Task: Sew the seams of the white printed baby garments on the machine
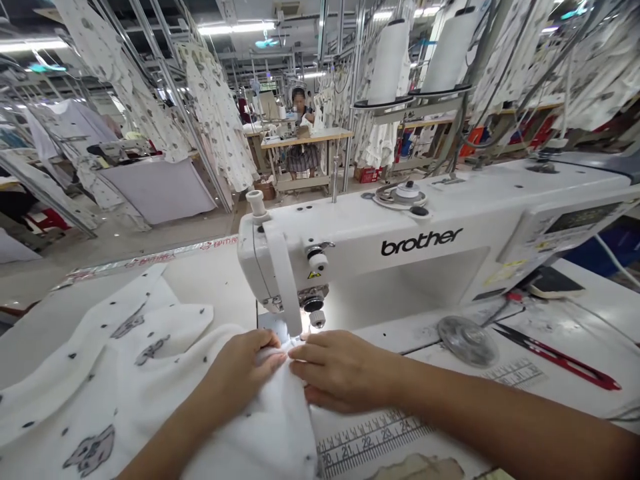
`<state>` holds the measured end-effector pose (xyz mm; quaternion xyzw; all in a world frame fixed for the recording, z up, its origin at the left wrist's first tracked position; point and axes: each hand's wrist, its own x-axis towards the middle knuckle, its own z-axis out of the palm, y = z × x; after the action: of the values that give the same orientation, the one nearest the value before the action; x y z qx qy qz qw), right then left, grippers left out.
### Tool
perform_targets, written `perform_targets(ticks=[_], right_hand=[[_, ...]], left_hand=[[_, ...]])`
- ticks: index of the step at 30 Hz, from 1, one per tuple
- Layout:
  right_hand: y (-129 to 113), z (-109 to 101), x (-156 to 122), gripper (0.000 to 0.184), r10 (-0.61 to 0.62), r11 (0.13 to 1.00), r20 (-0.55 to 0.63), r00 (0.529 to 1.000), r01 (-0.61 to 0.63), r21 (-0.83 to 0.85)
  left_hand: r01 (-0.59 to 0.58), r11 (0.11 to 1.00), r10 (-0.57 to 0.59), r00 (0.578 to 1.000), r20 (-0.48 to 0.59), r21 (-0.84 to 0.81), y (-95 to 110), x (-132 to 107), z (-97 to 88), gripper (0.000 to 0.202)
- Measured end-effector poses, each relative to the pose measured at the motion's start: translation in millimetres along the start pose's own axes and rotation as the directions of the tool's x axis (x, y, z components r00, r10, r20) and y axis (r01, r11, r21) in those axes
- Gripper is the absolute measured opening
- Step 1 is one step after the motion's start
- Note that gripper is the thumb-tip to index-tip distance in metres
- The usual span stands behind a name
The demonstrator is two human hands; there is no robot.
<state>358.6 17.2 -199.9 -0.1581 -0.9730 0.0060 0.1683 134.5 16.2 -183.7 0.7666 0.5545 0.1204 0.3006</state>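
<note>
White fabric with small grey animal prints (100, 373) lies bunched across the sewing table, running up to the presser foot (295, 321) of a Brother sewing machine (420, 243). My left hand (245, 373) grips a fold of it just in front of the foot. My right hand (340, 370) comes in from the right, its fingers pinching the same fold, fingertips nearly meeting the left hand. The needle's tip is hidden behind the hands and cloth. Red-handled thread snips (555, 357) lie on the table to the right, beyond my right forearm.
A round metal disc (467, 340) and a printed measuring tape (370, 440) sit on the white tabletop. Two thread cones (390, 63) stand behind the machine. Printed garments (215, 113) hang on racks, and a co-worker (300, 127) sits at a distant sewing table.
</note>
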Motion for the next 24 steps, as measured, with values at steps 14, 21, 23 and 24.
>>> perform_targets(ticks=[14,21,23,24], right_hand=[[-4.5,-1.7,0.9,0.024,0.123,0.991,0.086,0.989,-0.127,0.047],[-5.8,-1.2,0.1,0.023,0.139,0.990,0.087,0.987,-0.139,0.003],[-5.7,-0.9,-0.7,0.021,0.140,0.990,0.081,0.987,-0.142,0.012],[-5.7,-1.0,-1.0,0.020,0.142,0.989,0.081,0.986,-0.144,0.018]], left_hand=[[0.003,0.999,0.001,0.997,-0.076,0.044,2.8,0.4,2.8,0.018],[0.014,0.982,0.001,0.997,-0.078,0.187,8.7,5.1,3.2,0.015],[0.046,0.969,-0.029,0.997,-0.072,0.245,12.8,7.3,3.1,0.013],[0.070,0.960,-0.053,0.996,-0.067,0.273,15.1,8.3,3.1,0.014]])
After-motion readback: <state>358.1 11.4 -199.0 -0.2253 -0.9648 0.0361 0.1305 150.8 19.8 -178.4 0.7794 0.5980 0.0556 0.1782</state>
